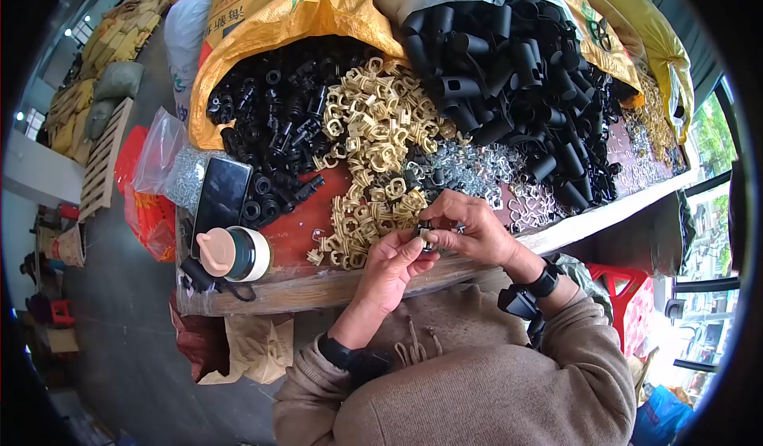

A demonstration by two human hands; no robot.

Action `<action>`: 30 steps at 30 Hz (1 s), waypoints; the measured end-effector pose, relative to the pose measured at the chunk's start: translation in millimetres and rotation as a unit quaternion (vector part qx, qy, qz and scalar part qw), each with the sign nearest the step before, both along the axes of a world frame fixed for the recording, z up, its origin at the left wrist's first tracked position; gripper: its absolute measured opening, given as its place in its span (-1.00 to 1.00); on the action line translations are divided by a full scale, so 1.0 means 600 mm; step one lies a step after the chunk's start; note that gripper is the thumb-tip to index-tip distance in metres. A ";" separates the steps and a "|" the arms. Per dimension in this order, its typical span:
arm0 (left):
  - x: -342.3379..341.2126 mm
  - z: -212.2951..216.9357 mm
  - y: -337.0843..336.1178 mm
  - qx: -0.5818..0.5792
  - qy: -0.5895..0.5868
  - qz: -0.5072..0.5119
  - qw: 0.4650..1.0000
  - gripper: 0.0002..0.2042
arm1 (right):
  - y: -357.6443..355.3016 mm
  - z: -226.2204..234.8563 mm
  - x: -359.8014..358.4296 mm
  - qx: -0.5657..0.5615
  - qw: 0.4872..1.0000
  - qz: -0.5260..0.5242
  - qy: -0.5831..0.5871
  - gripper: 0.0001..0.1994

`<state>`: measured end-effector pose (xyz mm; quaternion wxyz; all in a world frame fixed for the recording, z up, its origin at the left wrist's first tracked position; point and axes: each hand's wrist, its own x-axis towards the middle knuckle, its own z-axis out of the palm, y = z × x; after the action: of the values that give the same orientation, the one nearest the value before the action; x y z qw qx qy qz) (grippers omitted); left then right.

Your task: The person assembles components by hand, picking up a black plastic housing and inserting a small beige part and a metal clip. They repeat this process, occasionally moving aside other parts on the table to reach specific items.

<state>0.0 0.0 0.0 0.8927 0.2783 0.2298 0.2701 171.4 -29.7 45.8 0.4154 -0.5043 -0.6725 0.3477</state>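
Both hands meet at the near edge of the bench [318, 283], just in front of the torso. Left hand [389, 267] comes up from below, fingers curled and pinched on a small black part [427, 238]; right hand [469, 227] comes in from the right, fingers also closed on the same part, thumb and forefinger on top. The part sits between the two sets of fingertips, held just above the bench edge; too small to tell its exact shape. Directly behind the hands: a pile of tan plastic clips [373, 144] spread over the red bench top. Left of that, a heap of small black fittings [270, 120] spilling from a yellow woven sack [270, 17]. Right of the clips, a scatter of bright metal clips [493, 180], and behind them a large pile of black tubes [517, 73]. At the left end of the bench: a black phone [220, 196] lying flat, and just in front of it a flask with a pink lid [234, 253] on its side. A clear bag [171, 168] of small metal pieces sits beside the phone. Black bands on both wrists.
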 end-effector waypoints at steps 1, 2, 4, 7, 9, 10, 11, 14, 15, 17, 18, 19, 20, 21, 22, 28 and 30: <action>0.000 0.000 0.000 -0.002 0.000 0.000 1.000 -0.79 | 0.000 0.000 -0.001 0.007 1.000 0.001 -0.005 -0.77; 0.000 0.000 0.000 -0.003 0.000 -0.001 1.000 -0.79 | 0.000 0.000 -0.002 0.015 1.000 0.001 -0.009 -0.77; 0.001 0.000 0.000 -0.005 0.000 -0.002 1.000 -0.79 | 0.000 -0.001 -0.001 0.022 1.000 0.002 -0.014 -0.77; 0.002 0.003 0.000 -0.018 0.002 0.005 1.000 -0.80 | 0.002 -0.004 0.001 0.049 0.998 0.013 -0.031 -0.77; 0.002 0.004 -0.001 -0.016 0.005 0.005 1.000 -0.80 | 0.001 -0.005 0.001 0.048 0.999 0.012 -0.019 -0.78; 0.002 0.004 -0.001 -0.014 0.008 0.005 1.000 -0.80 | 0.000 -0.006 0.001 0.048 0.999 0.011 -0.006 -0.79; 0.001 0.004 -0.001 -0.012 0.012 0.005 1.000 -0.81 | 0.000 -0.007 0.001 0.047 0.999 0.010 0.007 -0.80; -0.003 0.003 0.003 -0.020 0.008 0.001 1.000 -0.80 | -0.003 -0.001 0.001 -0.018 0.996 0.001 0.082 -0.80; -0.004 0.003 0.004 -0.024 0.006 -0.001 1.000 -0.80 | -0.005 0.001 0.003 -0.050 0.992 -0.004 0.118 -0.80; -0.009 0.001 0.005 -0.020 0.002 -0.006 1.000 -0.80 | -0.005 -0.008 0.009 -0.073 0.986 -0.029 0.146 -0.81; -0.011 -0.001 0.004 -0.016 -0.001 -0.009 1.000 -0.80 | -0.005 -0.016 0.012 -0.096 0.979 -0.055 0.174 -0.82; -0.012 -0.001 0.004 -0.013 -0.005 -0.013 1.000 -0.79 | -0.005 -0.021 0.016 -0.119 0.969 -0.080 0.201 -0.82; -0.012 0.000 0.005 -0.012 -0.005 -0.013 1.000 -0.79 | -0.004 -0.024 0.019 -0.119 0.969 -0.079 0.201 -0.82; -0.012 0.001 0.005 -0.023 -0.012 -0.001 1.000 -0.79 | -0.002 -0.027 0.023 -0.111 0.976 -0.086 0.167 -0.83; -0.012 0.002 0.006 -0.034 -0.018 0.011 0.999 -0.79 | 0.000 -0.028 0.027 -0.102 0.981 -0.094 0.133 -0.83; -0.016 0.004 0.004 -0.018 -0.013 0.047 0.999 -0.80 | 0.005 -0.029 0.052 0.022 0.983 -0.064 -0.170 -0.75; -0.020 0.003 0.005 0.007 0.004 0.041 0.999 -0.81 | 0.006 -0.043 0.053 0.048 0.964 -0.065 -0.254 -0.74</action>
<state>-12.3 3.3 2.1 0.8779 0.2761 0.2428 0.3068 203.2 -26.1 19.8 0.2760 -0.5983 -0.7376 0.1478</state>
